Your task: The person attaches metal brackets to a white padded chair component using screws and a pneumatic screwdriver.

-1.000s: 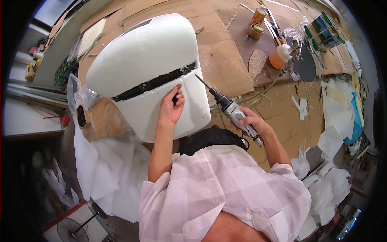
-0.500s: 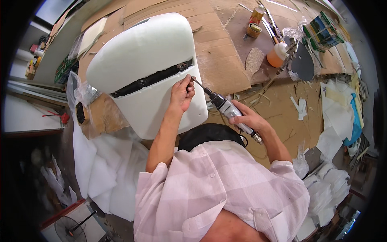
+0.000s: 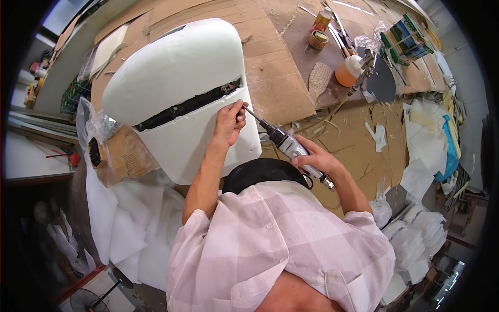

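Note:
A large white padded panel [image 3: 171,57], rounded at its far end, lies before me on cardboard. Across it runs a black slotted strip [image 3: 182,107] with round fittings set in it. In my right hand [image 3: 322,157] is a silver and black power screwdriver [image 3: 287,144], its long bit pointing up and left. My left hand [image 3: 230,122] is closed over the panel's right part, fingers pinched at the tip of the bit. Whatever small piece sits between those fingers is too hidden to name.
Cardboard [image 3: 275,73] covers the bench. At the far right stand a spray gun with an orange cup [image 3: 347,73], a yellow bottle [image 3: 322,20], a tape roll [image 3: 318,39] and a green crate [image 3: 408,40]. White foam sheets [image 3: 130,223] hang at left; plastic bags [image 3: 416,239] lie at right.
The whole view has shifted slightly, so the scene sits a little further left. Both hands and the power screwdriver keep nearly the same pose against the panel.

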### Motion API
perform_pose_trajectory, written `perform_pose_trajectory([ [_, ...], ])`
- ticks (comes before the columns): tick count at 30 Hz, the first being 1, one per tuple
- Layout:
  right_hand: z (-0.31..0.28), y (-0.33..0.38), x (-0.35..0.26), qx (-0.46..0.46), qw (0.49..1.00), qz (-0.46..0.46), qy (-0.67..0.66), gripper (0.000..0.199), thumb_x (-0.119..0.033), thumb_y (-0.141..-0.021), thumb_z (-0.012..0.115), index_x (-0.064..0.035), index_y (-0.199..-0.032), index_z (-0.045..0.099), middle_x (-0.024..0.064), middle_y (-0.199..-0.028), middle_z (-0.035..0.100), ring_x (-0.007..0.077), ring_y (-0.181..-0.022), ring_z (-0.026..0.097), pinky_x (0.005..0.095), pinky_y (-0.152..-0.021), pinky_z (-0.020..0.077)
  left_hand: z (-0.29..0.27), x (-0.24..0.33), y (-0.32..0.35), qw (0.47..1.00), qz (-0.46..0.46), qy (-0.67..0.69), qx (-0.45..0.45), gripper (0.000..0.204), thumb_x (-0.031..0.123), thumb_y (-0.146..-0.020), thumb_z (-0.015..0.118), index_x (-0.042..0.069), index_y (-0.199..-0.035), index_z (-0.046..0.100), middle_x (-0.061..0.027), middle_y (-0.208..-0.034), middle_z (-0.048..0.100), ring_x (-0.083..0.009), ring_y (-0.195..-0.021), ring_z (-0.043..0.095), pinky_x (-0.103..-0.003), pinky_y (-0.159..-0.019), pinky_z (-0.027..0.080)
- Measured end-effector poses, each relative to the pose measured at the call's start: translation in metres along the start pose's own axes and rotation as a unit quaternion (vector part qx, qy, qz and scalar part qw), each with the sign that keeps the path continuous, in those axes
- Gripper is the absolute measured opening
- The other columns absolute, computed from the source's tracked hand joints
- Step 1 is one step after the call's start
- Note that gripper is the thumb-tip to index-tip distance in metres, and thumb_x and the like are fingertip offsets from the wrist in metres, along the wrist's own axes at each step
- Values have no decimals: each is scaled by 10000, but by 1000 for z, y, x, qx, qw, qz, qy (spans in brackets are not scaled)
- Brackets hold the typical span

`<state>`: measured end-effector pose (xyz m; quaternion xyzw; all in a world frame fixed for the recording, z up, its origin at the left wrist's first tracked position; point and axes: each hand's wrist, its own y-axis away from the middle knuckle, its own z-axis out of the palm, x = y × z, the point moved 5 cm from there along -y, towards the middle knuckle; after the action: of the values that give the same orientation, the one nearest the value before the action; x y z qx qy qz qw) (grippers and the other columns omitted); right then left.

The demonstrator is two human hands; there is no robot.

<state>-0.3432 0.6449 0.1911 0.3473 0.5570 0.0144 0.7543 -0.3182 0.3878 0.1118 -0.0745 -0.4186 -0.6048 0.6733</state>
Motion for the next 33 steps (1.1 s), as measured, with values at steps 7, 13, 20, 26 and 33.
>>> perform_pose_trajectory([
  [7,-2,6,-3,17,999,-3,47,701,-248,-772,735,-64,-1375,428,67,-994,529,156,-814,545,289,-714,458,0,9,1,997,-50,-51,-39,234,222,-958,640,-12,-955,617,38,-673,475,-20,-514,370,-172,-413,244],
  [13,-4,5,-1,31,996,-11,86,743,-281,-750,760,-60,-1372,420,91,-1073,541,183,-963,525,309,-809,446,-2,15,3,993,-53,-107,-23,238,226,-932,677,-7,-891,654,53,-626,456,-10,-456,324,-181,-391,216],
  [20,0,1,-6,31,977,-63,199,722,-291,-726,764,-26,-1313,438,124,-1026,580,225,-901,565,345,-807,466,1,11,5,990,-47,-129,-2,232,218,-919,691,-5,-861,665,65,-595,435,-7,-437,309,-184,-380,206],
  [26,5,-8,-7,60,965,-89,240,724,-262,-712,762,-5,-1303,432,126,-1001,583,250,-888,576,378,-796,478,0,14,0,993,-15,-117,5,277,247,-922,695,-26,-900,657,74,-586,415,-7,-433,307,-186,-380,209],
  [33,7,-10,-6,58,995,-45,64,756,-217,-724,769,-18,-1361,415,96,-1052,550,193,-875,557,309,-777,470,9,20,13,994,-18,-108,16,412,312,-932,684,-72,-1060,608,81,-585,361,3,-449,291,-173,-388,177],
])
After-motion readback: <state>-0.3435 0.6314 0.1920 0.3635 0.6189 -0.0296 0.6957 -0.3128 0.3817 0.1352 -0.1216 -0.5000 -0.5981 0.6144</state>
